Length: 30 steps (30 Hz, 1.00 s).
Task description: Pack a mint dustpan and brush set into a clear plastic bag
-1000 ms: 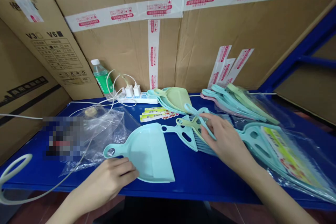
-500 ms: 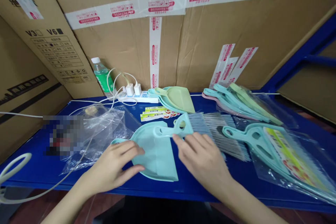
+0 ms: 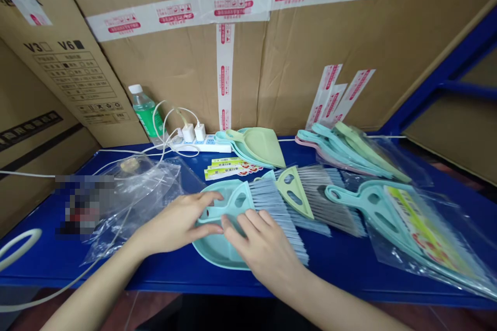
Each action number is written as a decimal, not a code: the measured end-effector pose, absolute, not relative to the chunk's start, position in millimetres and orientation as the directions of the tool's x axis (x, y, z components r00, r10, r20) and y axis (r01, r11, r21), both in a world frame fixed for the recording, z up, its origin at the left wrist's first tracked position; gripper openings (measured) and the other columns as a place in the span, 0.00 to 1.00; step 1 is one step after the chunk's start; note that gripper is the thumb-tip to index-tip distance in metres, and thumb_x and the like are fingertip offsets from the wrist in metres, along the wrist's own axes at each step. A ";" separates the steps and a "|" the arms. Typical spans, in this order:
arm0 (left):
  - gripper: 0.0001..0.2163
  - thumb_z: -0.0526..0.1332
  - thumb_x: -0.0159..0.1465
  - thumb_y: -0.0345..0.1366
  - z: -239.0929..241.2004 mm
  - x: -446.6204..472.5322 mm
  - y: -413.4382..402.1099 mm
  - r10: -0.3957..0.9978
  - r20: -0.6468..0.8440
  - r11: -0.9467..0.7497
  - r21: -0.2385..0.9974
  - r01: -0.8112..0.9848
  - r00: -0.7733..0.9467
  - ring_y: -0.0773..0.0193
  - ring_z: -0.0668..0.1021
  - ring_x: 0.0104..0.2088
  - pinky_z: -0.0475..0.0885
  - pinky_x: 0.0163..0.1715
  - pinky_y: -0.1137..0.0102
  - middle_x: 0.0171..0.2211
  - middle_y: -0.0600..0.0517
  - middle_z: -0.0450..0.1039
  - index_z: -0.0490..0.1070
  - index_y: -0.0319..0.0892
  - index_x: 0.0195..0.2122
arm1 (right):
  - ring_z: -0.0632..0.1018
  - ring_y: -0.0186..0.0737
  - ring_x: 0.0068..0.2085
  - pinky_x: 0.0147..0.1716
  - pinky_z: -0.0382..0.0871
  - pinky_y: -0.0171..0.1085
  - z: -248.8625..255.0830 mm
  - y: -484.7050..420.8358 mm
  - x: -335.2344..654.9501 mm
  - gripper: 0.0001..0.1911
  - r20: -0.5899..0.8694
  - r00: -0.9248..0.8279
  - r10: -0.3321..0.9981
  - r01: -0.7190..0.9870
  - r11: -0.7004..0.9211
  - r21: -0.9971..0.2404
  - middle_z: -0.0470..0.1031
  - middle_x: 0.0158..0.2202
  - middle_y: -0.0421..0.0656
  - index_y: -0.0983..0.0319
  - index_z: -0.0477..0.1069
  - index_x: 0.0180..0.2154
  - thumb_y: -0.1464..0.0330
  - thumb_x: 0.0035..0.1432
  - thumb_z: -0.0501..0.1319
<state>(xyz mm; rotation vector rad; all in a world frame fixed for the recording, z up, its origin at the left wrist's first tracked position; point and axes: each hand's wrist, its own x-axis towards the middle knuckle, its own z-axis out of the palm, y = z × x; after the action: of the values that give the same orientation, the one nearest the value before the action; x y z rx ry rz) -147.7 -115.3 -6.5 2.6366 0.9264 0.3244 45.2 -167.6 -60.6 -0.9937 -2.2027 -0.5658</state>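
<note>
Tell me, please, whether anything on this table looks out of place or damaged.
The green-labelled plastic bottle seems out of place, beside the power strip and its plugged-in chargers; no spill or damage is visible.

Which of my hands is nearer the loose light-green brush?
Right. The right hand is in front and left of the light-green brush; the left hand is farther left.

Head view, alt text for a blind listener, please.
Left hand grips and right hand touches a turquoise hand brush over a matching dustpan on a blue table; more brushes and a bagged dustpan-and-brush set lie to the right.
</note>
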 end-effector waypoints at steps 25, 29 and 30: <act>0.10 0.52 0.69 0.38 22.0 -194.0 -104.1 0.678 0.024 -0.658 0.466 0.591 0.735 0.64 0.76 0.34 0.70 0.35 0.73 0.35 0.51 0.74 0.71 0.42 0.39 | 0.71 0.48 0.36 0.36 0.59 0.44 -29.1 -100.8 141.7 0.11 0.386 -0.558 0.735 0.828 0.524 0.201 0.75 0.31 0.50 0.63 0.70 0.33 0.72 0.64 0.50; 0.13 0.52 0.69 0.43 20.3 -202.9 -105.5 0.704 0.149 -0.681 0.418 0.601 0.694 0.63 0.75 0.33 0.71 0.33 0.72 0.32 0.51 0.74 0.72 0.42 0.38 | 0.71 0.48 0.38 0.40 0.59 0.44 -16.0 -103.1 132.9 0.10 0.381 -0.591 0.711 0.805 0.553 0.215 0.75 0.34 0.49 0.63 0.69 0.36 0.72 0.65 0.50; 0.14 0.52 0.69 0.45 19.2 -206.2 -106.1 0.718 0.207 -0.683 0.393 0.616 0.664 0.62 0.75 0.33 0.71 0.33 0.72 0.30 0.51 0.74 0.72 0.42 0.38 | 0.72 0.48 0.38 0.42 0.60 0.44 -14.8 -102.8 127.9 0.09 0.373 -0.603 0.705 0.795 0.567 0.215 0.75 0.34 0.48 0.63 0.69 0.37 0.72 0.65 0.51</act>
<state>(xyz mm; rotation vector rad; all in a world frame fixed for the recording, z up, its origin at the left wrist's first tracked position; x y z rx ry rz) -206.2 -106.1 19.2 2.5922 1.0666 0.5048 127.9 -102.8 -14.8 -1.2474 -2.5559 -0.5337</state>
